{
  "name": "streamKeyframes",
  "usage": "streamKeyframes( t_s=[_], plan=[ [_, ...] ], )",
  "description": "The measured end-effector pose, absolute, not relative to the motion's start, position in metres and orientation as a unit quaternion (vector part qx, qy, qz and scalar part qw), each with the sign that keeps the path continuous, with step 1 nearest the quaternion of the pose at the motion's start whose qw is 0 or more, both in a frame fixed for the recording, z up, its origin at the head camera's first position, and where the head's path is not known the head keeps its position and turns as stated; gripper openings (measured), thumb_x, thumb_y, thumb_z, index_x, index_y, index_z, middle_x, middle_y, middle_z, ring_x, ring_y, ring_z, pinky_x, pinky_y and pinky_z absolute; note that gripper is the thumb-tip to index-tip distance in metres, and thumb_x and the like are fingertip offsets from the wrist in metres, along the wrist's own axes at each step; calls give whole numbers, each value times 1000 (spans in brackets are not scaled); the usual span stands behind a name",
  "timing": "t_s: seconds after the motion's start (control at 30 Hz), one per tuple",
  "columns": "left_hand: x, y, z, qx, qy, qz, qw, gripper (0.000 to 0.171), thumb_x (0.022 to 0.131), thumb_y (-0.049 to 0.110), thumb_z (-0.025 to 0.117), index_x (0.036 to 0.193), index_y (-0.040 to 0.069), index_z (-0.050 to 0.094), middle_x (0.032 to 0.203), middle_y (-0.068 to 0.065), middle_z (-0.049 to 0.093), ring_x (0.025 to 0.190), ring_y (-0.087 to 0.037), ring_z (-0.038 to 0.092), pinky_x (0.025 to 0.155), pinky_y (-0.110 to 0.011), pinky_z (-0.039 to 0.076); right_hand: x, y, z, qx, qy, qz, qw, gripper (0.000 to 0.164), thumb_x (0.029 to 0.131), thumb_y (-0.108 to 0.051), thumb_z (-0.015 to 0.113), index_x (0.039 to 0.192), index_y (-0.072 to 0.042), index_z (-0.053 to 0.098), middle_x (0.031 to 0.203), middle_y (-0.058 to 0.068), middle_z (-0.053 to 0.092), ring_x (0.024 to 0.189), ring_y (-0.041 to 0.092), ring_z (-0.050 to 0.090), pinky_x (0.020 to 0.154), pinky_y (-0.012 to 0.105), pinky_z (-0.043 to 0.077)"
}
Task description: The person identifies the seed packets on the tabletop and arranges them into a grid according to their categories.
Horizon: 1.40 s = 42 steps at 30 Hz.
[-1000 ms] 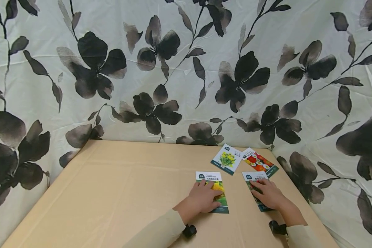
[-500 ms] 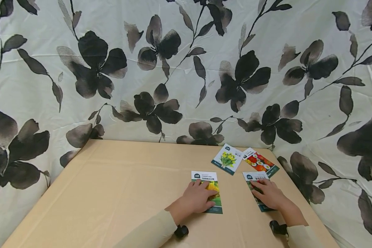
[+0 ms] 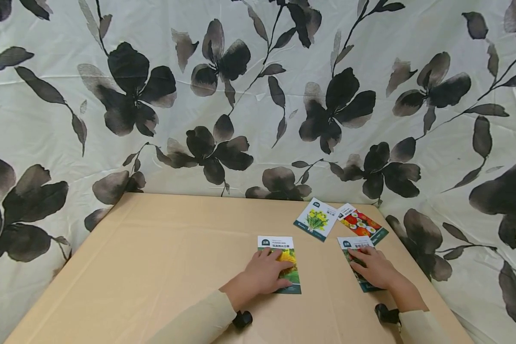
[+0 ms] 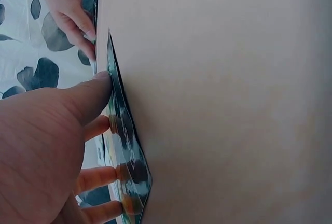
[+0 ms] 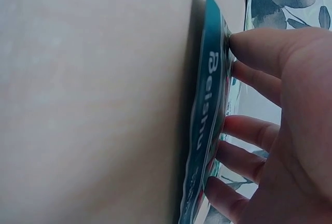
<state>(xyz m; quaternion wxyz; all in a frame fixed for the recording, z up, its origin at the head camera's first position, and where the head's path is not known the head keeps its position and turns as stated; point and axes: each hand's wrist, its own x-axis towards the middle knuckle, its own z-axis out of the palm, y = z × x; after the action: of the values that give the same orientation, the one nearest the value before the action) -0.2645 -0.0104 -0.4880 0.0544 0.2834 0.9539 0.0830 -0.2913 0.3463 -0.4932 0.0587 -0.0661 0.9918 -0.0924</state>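
Flat on the table lies a seed packet with yellow flowers [image 3: 289,272], and my left hand [image 3: 264,271] rests on it with fingers spread. In the left wrist view, the thumb and fingertips press on the face of that packet [image 4: 127,146]. Further right, my right hand [image 3: 374,267] rests on a second seed packet [image 3: 347,244], whose picture is mostly hidden under the fingers. The right wrist view has the fingertips touching this packet [image 5: 210,84] near its dark teal lower band, which reads "Beishu".
Behind the hands lie a white seed packet with small yellow blossoms [image 3: 317,220] and a red-and-white flower packet [image 3: 361,223], their corners close together. The wooden-toned table [image 3: 155,267] ends at a floral curtain [image 3: 223,95].
My left hand has slid to the left, carrying the yellow-flower seed packet along under its fingers. The right hand and the other packets have stayed in place.
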Motion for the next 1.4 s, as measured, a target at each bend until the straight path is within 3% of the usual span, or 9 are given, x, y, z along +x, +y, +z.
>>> streamKeyframes(
  t_s=[0.8,1.4],
  plan=[
    [-268,-45,-485,310,948,55,54,56,93,63,63,146,47,53,151,0,50,130,-25,47,107,-45,44,-288,344,-489,-75,991,-100,50,55,100,-38,63,147,-10,56,142,32,48,124,51,45,96,71,44],
    [-266,-67,-487,297,952,69,42,56,92,63,64,143,39,59,151,-4,51,133,-31,47,111,-52,43,-290,346,-491,-64,991,-98,58,57,99,-40,64,148,-11,55,144,32,46,125,52,43,97,72,43]
  ],
)
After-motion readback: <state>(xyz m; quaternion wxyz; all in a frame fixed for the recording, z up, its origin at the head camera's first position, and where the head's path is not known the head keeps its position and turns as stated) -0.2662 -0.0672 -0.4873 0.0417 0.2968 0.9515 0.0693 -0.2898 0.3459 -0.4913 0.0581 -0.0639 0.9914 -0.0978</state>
